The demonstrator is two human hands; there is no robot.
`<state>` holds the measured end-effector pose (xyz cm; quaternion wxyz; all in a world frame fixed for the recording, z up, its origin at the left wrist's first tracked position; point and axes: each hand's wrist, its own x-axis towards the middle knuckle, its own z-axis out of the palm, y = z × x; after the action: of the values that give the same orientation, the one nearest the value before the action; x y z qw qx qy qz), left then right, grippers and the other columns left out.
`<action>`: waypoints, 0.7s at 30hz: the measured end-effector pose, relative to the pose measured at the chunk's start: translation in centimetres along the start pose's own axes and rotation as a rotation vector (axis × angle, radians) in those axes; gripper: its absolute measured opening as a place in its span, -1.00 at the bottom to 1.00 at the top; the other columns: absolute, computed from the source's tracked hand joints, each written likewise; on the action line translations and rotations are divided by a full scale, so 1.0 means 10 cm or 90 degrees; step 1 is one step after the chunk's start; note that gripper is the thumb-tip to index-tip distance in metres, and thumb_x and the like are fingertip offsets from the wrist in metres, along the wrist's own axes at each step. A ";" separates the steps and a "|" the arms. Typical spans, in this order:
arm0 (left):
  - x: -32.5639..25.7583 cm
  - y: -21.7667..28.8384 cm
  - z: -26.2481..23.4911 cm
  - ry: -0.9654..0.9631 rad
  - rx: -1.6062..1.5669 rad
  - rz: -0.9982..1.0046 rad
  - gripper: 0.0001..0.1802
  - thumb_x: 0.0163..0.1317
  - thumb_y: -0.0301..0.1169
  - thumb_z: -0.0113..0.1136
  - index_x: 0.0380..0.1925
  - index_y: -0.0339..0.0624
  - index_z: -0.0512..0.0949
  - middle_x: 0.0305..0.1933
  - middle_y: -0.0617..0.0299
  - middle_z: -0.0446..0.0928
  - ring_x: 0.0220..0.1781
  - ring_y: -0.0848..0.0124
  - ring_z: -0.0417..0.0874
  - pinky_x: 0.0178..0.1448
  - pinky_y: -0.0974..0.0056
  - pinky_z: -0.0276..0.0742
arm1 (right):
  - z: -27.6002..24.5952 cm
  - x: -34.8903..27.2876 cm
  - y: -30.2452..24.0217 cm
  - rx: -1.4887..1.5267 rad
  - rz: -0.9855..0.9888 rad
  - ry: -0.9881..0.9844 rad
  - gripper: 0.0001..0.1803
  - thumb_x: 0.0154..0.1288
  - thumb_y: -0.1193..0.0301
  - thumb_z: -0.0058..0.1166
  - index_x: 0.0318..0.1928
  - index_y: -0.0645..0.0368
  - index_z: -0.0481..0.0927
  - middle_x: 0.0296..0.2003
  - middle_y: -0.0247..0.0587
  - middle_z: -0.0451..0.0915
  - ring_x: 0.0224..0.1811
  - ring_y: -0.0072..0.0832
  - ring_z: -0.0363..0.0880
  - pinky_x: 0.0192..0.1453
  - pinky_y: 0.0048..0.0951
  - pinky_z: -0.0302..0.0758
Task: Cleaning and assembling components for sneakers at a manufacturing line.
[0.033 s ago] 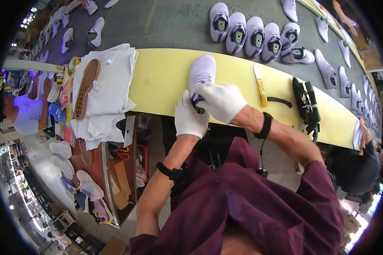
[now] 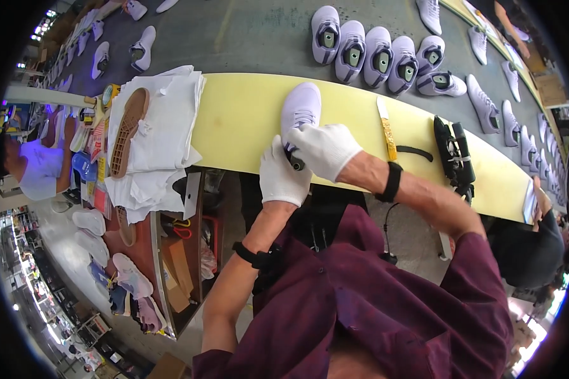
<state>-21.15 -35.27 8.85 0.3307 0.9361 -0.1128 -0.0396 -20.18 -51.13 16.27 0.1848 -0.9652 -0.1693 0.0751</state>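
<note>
A pale lilac lace-up sneaker (image 2: 301, 104) sits on the yellow tabletop (image 2: 234, 114), its toe pointing away from me and its heel at the near edge. My left hand (image 2: 283, 174), in a white glove, is closed around the left side of the heel. Over the laces and the shoe's opening, my right hand (image 2: 327, 150), also gloved, has its fingers bent and pressed together on the upper. Those fingertips are partly hidden, so the exact part they pinch is unclear. A dark round end (image 2: 296, 163) shows at the heel between the hands.
Right of the shoe lie a yellow-handled knife (image 2: 391, 142), a black strip (image 2: 415, 151) and a black tool bundle (image 2: 455, 151). White cloths (image 2: 164, 120) with a brown sole (image 2: 129, 132) are at left. Beyond, several lilac sneakers (image 2: 379, 54) stand on a dark belt (image 2: 246, 38). A co-worker (image 2: 526, 249) sits right.
My right hand has shifted very slightly over the laces, and its wrist has turned a little. The left hand and the sneaker look almost unmoved.
</note>
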 end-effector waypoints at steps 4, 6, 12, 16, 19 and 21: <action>0.00 0.10 -0.09 -0.038 -0.027 -0.011 -0.33 0.24 -0.30 0.38 0.29 -0.33 0.39 0.07 -0.24 0.58 0.14 -0.21 0.62 0.21 -0.14 0.57 | -0.22 0.17 -0.03 -0.145 -0.088 -0.135 -0.83 0.27 0.44 0.24 -0.15 0.20 0.63 -0.34 -0.03 0.76 -0.30 -0.05 0.83 -0.31 -0.08 0.72; -0.02 0.12 -0.15 -0.068 -0.025 -0.023 -0.46 0.28 -0.24 0.35 0.19 -0.16 0.43 0.01 -0.17 0.63 0.09 -0.22 0.65 0.17 -0.16 0.60 | -0.18 0.20 -0.11 -0.179 -0.103 -0.148 -0.82 0.27 0.44 0.25 -0.14 0.20 0.63 -0.33 -0.04 0.76 -0.29 -0.07 0.83 -0.32 -0.08 0.72; 0.01 0.16 -0.20 -0.127 -0.018 -0.119 -0.28 0.30 -0.10 0.34 0.34 -0.19 0.32 0.19 -0.20 0.55 0.17 -0.21 0.69 0.16 -0.15 0.65 | -0.05 0.21 -0.08 -0.214 -0.148 -0.111 -0.79 0.26 0.46 0.25 -0.11 0.19 0.59 -0.37 -0.09 0.72 -0.38 -0.12 0.80 -0.38 -0.10 0.69; 0.00 0.06 -0.10 -0.117 0.023 -0.091 -0.16 0.28 -0.10 0.36 0.43 -0.23 0.23 0.29 -0.23 0.49 0.17 -0.19 0.71 0.18 -0.12 0.67 | 0.09 -0.04 -0.16 -0.125 -0.079 0.076 -0.85 0.29 0.43 0.18 -0.14 0.15 0.57 -0.46 -0.10 0.69 -0.48 -0.09 0.78 -0.48 -0.09 0.65; 0.08 0.13 -0.08 -0.134 0.031 -0.040 -0.07 0.25 -0.10 0.39 0.48 -0.26 0.17 0.32 -0.25 0.48 0.16 -0.19 0.72 0.20 -0.13 0.66 | 0.13 -0.13 -0.16 -0.120 -0.046 0.081 -0.84 0.28 0.46 0.17 -0.14 0.14 0.57 -0.42 -0.06 0.70 -0.47 -0.08 0.77 -0.49 -0.08 0.65; 0.08 0.23 -0.14 -0.182 0.037 -0.087 -0.07 0.27 -0.10 0.36 0.50 -0.27 0.15 0.34 -0.25 0.46 0.18 -0.20 0.71 0.24 -0.13 0.64 | 0.15 -0.18 -0.08 -0.121 -0.025 0.092 -0.82 0.26 0.47 0.19 -0.12 0.15 0.58 -0.39 -0.04 0.71 -0.47 -0.07 0.77 -0.49 -0.08 0.64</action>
<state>-20.62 -36.37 11.39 0.2804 0.9357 -0.0957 -0.1914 -22.41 -50.55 15.35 0.1058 -0.9777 -0.1807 -0.0148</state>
